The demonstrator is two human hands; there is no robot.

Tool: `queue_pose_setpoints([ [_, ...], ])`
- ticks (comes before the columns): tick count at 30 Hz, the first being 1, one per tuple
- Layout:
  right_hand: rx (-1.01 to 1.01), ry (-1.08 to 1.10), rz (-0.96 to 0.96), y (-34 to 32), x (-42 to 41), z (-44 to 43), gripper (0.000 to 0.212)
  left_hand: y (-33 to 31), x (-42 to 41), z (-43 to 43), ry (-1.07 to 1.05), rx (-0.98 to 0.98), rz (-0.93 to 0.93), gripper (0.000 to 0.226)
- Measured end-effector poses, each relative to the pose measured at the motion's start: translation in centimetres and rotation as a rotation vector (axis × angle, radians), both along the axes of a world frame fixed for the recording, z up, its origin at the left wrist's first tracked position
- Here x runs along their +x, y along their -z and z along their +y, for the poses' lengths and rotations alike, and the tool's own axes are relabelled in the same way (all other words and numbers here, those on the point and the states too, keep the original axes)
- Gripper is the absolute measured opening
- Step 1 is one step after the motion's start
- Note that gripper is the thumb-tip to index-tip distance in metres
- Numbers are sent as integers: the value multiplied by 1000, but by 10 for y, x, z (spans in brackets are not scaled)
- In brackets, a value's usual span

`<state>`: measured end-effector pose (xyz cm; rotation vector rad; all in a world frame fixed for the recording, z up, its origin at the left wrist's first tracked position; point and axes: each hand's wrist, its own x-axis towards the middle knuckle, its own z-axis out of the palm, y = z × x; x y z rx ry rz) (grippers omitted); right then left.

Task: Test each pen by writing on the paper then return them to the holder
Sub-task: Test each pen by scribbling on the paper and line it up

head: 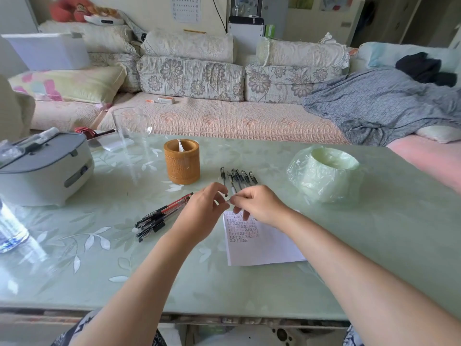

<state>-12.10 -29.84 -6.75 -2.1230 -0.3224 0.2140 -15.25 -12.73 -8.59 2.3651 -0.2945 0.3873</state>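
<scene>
Table (249, 283): glossy, smooth top, leaf-printed. Holder (181, 162): matt brown, finely textured wall. Paper (262, 245): matt white sheet. Pens (238, 177): shiny plastic. Bag (324, 176): thin, crinkled translucent plastic. Sofa (224, 118): quilted cloth.

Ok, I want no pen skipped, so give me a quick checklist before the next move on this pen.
1. Pen held: both hands, left and right, meet at a pen; ok.
2. Cap off: a dark cap seems to sit at the left fingertips; cannot tell.
3. Paper has blank space: ok.
4. Holder upright, open: ok.
5. Two pen groups kept apart, left pile and row: ok.
</scene>
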Motion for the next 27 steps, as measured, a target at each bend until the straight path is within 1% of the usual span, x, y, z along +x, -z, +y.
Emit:
queue_pose_setpoints([
  [4, 83, 71, 66, 0, -10, -1, 18, -3, -10, 2, 37, -3, 40, 30],
  [8, 194, 197, 143, 7, -15, -10, 14, -4, -18, 13, 50, 132, 268, 36],
  [10, 225, 262, 161, 8, -17, -19, 14, -5, -19, 20, 32, 200, 330, 28],
  [12, 222, 310, 167, 9, -18, -29, 15, -6, -18, 24, 15, 215, 339, 12],
  [13, 217, 324, 171, 11, -19, -33, 16, -7, -18, 24, 14, 210, 337, 9],
  [16, 120, 336, 159, 17, -20, -41, 16, -7, -16, 21, 12, 198, 334, 17],
  [19, -50, 298, 39, 25, -16, -43, 13, -5, -15, 15, 9, 187, 324, 16],
  [20, -122, 275, -11, 26, -15, -43, 23, -4, -15, 12, 10, 185, 319, 15],
  [21, -188, 241, -76, 26, -15, -42, 30, -3, -15, 9, 10, 182, 313, 13],
  [22, -250, 197, -156, 25, -15, -41, 32, -2, -15, 6, 10, 178, 300, 12],
  [24, -339, 62, -292, 22, -19, -35, 29, -2, -15, -1, 16, 173, 265, 12],
  [25, -366, -10, -330, 22, -21, -32, 26, -2, -15, -3, 22, 167, 246, 13],
  [27, -393, -109, -343, 22, -26, -26, 20, -2, -14, -7, 34, 162, 216, 16],
])
